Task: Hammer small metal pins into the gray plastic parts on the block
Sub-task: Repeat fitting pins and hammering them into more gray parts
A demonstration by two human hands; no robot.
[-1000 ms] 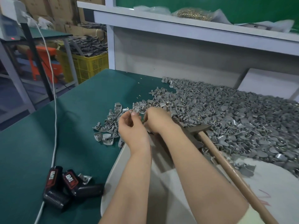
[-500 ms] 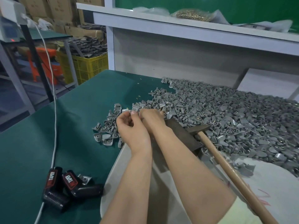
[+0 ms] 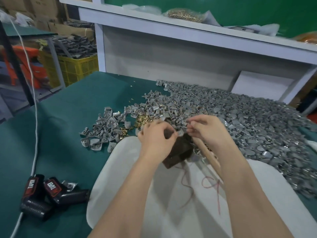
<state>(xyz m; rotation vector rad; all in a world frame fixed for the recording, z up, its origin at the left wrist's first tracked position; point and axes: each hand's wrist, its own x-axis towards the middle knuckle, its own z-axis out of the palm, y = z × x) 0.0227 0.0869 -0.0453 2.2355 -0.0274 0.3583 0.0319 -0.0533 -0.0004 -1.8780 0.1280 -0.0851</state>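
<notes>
— Green covering ran across the desk (image 3: 68, 126), with a wide heap of gray plastic parts (image 3: 248, 121) on its right side and loose brass pins (image 3: 143, 120) beside a smaller scatter. Where was the block?

— Dark brown, the block (image 3: 180, 150) sat at the far edge of a white sheet (image 3: 120, 169), right under both hands.

— And the hands?

— Close together, not touching. The left hand (image 3: 156, 136) had its fingers curled round a gray part (image 3: 180, 133) at the block's top. The right hand (image 3: 207, 127) had its fingertips pinched together, but I could not tell whether a pin was between them.

— The hammer?

— Nobody held it. The hammer (image 3: 208, 152) lay with its wooden handle under the right forearm.

— What could have gone wrong from there?

— A pin that small could have slipped from a pinch and vanished among the parts. Seated crooked, it would likely have bent under the blow. The part might also have skidded off the block if it wasn't held flat. And fingers steadying it so near the strike risked a knock, I judged.
</notes>
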